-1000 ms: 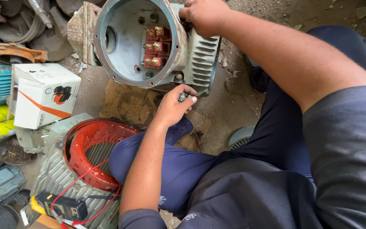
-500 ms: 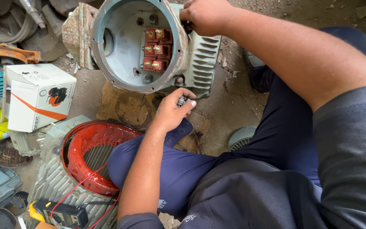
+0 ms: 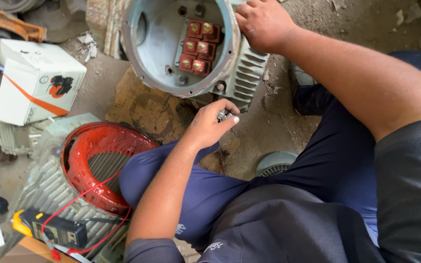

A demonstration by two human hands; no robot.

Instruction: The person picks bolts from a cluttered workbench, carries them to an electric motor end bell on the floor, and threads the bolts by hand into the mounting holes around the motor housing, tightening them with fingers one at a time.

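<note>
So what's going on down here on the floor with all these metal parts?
A person sits on the ground over a grey motor housing with a red terminal block inside. The right hand grips the housing's rim, while the left hand pinches a small metal part just below it. Beside the knee lie a red-wound stator, a yellow clamp meter and a white box.

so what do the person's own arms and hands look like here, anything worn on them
Both forearms are bare, with no gloves, watch or rings that show. The left hand comes off an arm whose short dark grey sleeve ends near the elbow at the frame's bottom. The right hand runs back to a wider dark grey short sleeve. No markings show on either sleeve.
</note>
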